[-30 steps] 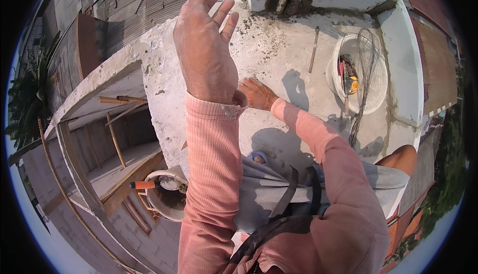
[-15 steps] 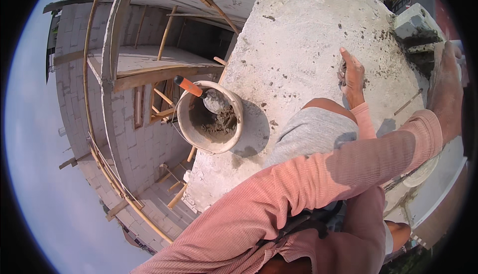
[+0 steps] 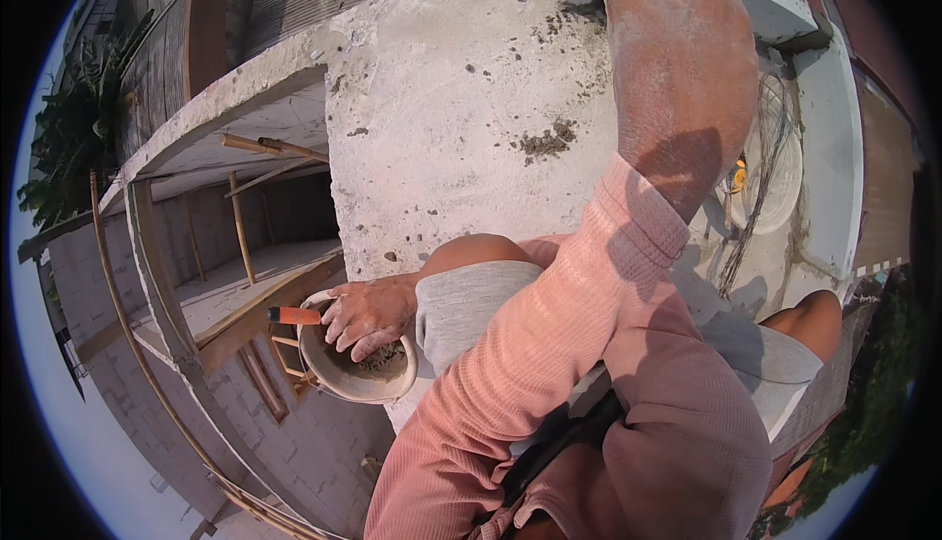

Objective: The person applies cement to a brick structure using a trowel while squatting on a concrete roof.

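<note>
Mortar [image 3: 385,360] looks heavy, gritty; I'd cup it underneath. Right hand [image 3: 371,314] is spread over the bucket [image 3: 341,383]; left hand [image 3: 682,69], can't tell.

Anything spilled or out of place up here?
Yes. Grey mortar-like crumbs lie in a loose patch on the pale slab, left of the left hand; likely spillage. Also, the bucket under the right hand stands at the slab's edge, which looks precarious.

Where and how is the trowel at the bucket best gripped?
Probably take the trowel by its orange handle, from above: the handle juts leftward past the rim of the bucket, clear of the mortar, with the right hand near its inner end.
</note>
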Motion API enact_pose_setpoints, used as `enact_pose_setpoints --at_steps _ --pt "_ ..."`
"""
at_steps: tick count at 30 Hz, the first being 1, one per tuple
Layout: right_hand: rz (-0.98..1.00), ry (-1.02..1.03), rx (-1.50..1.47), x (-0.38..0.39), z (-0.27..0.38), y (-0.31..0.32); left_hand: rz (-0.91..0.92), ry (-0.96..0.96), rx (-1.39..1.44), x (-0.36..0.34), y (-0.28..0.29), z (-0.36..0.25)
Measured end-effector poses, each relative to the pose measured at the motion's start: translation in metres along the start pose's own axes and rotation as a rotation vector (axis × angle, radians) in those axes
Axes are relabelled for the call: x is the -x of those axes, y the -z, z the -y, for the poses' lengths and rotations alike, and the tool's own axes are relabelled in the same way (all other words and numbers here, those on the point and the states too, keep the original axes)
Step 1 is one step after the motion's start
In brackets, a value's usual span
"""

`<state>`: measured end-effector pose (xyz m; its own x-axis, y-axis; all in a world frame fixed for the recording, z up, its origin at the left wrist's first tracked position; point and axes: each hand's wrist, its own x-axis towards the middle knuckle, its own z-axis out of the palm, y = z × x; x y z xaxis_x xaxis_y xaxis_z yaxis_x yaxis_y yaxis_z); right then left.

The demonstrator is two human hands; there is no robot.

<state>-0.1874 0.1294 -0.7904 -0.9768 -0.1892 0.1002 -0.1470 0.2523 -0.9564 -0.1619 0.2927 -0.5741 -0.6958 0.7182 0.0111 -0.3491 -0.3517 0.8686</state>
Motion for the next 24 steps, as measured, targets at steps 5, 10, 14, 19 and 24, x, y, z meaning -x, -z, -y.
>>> enact_pose_setpoints --at_steps 5,10,14,19,24 --pt "-0.517 -0.144 0.238 0.048 -0.039 0.054 -0.025 -0.104 0.088 -0.016 0.021 -0.030" --pt "-1.304 -0.667 0.194 0.170 -0.109 0.159 -0.234 -0.076 0.091 -0.033 0.056 -0.023" --pt "-1.390 -0.883 0.726 0.241 -0.118 0.189 -0.266 0.012 0.135 -0.042 0.062 -0.019" --pt "-1.395 -1.141 0.896 0.237 -0.128 0.205 -0.263 0.057 0.107 -0.045 0.052 -0.011" --pt "-1.471 -1.375 0.733 0.237 -0.140 0.228 -0.209 0.090 0.088 -0.047 0.040 0.001"
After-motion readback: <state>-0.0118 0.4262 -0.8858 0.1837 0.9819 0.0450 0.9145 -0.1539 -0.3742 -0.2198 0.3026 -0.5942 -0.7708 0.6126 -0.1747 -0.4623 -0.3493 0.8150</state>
